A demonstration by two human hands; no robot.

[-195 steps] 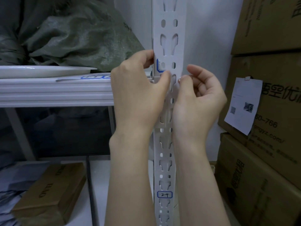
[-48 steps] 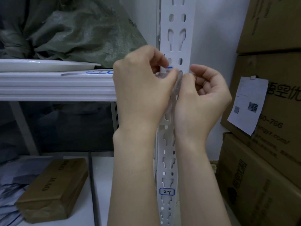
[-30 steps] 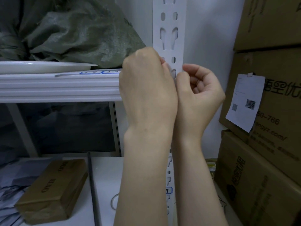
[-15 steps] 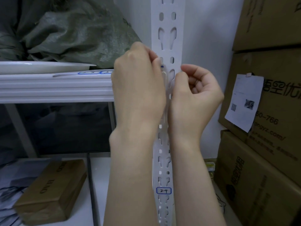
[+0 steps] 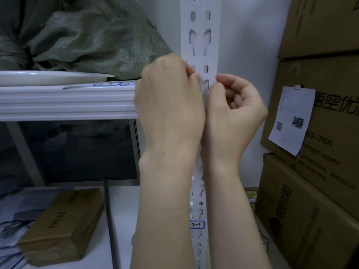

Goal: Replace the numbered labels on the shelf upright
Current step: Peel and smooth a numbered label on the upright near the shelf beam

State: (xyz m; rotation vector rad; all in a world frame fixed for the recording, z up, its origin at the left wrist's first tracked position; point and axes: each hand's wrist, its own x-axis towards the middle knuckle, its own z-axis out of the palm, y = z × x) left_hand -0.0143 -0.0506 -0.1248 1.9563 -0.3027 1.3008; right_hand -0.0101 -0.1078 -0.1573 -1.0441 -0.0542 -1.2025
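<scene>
A white perforated shelf upright (image 5: 200, 41) runs down the middle of the view. Both my hands work on it at the level of the shelf beam (image 5: 68, 101). My left hand (image 5: 171, 100) has its fingers curled against the upright's left edge and hides the label there; only a speck of blue shows beside its knuckles. My right hand (image 5: 237, 105) pinches thumb and forefinger together at the upright, holding a thin translucent strip (image 5: 203, 94) that runs between the two hands. Lower on the upright sits a blue-bordered label marked 24 (image 5: 197, 224).
Two blue-bordered labels (image 5: 116, 83) lie on the beam's top. A green woven sack (image 5: 87, 35) and a white dish (image 5: 48, 77) sit on the shelf. Stacked cardboard boxes (image 5: 320, 171) with a paper slip (image 5: 291, 119) stand right. A brown box (image 5: 62, 226) lies lower left.
Both hands stay at the same spot on the upright. My left hand has shifted a little to the right, closer against the right hand, covering more of the label.
</scene>
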